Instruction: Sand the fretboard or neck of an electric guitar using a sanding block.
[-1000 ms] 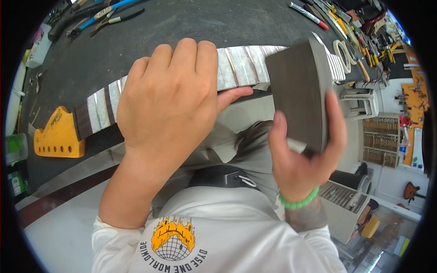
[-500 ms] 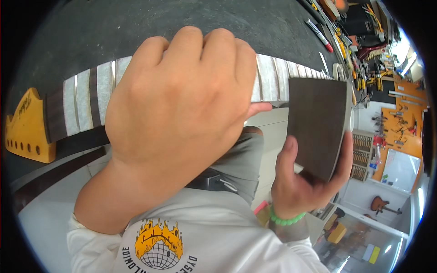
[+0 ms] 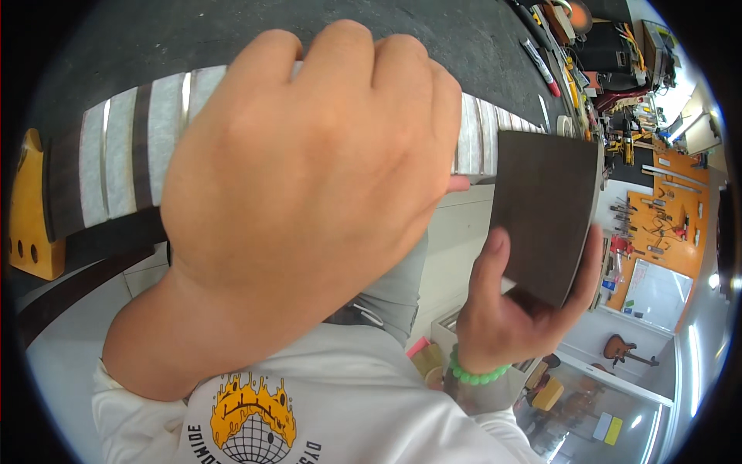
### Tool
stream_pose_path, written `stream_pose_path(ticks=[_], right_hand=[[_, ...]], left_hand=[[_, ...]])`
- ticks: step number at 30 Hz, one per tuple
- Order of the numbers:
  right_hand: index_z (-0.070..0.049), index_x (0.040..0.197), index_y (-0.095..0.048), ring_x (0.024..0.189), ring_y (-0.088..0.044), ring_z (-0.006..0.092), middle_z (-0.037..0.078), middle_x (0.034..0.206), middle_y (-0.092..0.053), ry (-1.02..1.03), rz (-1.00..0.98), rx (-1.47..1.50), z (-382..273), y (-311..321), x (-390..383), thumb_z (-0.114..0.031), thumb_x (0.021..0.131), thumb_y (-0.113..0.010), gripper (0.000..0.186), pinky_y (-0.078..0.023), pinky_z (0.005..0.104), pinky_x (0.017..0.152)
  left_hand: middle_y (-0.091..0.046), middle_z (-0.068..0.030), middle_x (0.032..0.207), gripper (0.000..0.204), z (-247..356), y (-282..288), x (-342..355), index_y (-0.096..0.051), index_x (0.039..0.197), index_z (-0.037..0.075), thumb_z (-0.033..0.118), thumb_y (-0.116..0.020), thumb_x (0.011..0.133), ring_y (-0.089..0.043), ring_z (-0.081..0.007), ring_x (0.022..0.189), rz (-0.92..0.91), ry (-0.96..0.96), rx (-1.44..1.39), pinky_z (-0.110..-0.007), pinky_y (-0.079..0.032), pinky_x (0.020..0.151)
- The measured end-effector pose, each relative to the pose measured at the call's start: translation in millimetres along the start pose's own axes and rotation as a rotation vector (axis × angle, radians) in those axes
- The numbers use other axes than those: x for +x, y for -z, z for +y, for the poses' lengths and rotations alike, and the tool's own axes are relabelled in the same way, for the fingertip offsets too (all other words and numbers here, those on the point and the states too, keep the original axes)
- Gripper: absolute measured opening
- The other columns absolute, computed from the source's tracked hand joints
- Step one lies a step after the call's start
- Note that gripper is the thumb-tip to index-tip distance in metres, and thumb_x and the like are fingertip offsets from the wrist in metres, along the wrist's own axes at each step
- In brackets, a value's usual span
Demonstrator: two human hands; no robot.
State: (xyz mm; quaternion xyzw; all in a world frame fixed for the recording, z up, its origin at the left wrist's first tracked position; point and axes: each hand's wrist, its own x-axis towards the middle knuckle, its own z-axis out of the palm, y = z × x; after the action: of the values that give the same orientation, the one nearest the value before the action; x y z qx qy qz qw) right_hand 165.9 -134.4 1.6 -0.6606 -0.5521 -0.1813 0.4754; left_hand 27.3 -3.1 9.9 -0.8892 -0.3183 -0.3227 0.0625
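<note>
A guitar neck runs across in front of me, its fretboard covered by pale tape strips between the metal frets. At its left end is the yellow-orange headstock, partly cut off by the picture's rim. My left hand is closed over the neck, back of the hand up. Its fingertips are hidden, and one pinkish digit tip shows past the neck's near edge. To the right, my right hand grips a dark brown, flat rectangular block by its lower end, thumb on the face and fingers behind. The block overlaps the neck in view; contact cannot be told.
The dark bench top lies beyond the neck. A marker with a red cap and several tools line its right side. An orange tool board, a whiteboard and a hanging guitar are farther right.
The neck and headstock have shifted left in view. My left hand looks larger and reaches slightly higher. My right hand and the block have hardly moved.
</note>
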Motion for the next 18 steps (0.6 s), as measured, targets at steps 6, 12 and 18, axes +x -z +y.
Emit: stream_pose_path(ticks=[6,12,18], right_hand=[[0.009,0.144,-0.049,0.116,-0.068,0.0297,0.023,0.139,-0.061,0.057,-0.245,-0.236,-1.2,-35.3,71.0,0.011,0.08,-0.081,0.072,-0.057,0.0378,0.099],[0.009,0.141,-0.053,0.115,-0.068,0.0296,0.022,0.138,-0.062,0.028,0.017,-0.049,-2.3,2.4,-10.3,0.007,0.078,-0.083,0.07,-0.057,0.0376,0.097],[0.008,0.145,-0.049,0.118,-0.066,0.0278,0.024,0.138,-0.061,-0.012,-0.187,-0.211,-3.5,-34.4,70.8,0.009,0.081,-0.082,0.072,-0.057,0.037,0.099]], left_hand=[[-0.048,-0.0009,0.076,0.054,8.0,1.0,3.0,-0.057,0.085,0.011,0.051,-0.08,0.059,-0.053,-0.0192,0.07,0.156,-0.081,0.19,-0.033,-0.043,0.063],[-0.049,-0.0011,0.076,0.054,1.4,1.4,1.5,-0.057,0.086,0.01,0.051,-0.081,0.06,-0.053,-0.0199,0.071,-0.041,0.002,0.022,-0.033,-0.043,0.064],[-0.049,-0.0012,0.077,0.055,9.4,6.3,7.0,-0.058,0.088,0.01,0.05,-0.081,0.06,-0.053,-0.0199,0.071,0.064,-0.08,0.213,-0.033,-0.043,0.064]])
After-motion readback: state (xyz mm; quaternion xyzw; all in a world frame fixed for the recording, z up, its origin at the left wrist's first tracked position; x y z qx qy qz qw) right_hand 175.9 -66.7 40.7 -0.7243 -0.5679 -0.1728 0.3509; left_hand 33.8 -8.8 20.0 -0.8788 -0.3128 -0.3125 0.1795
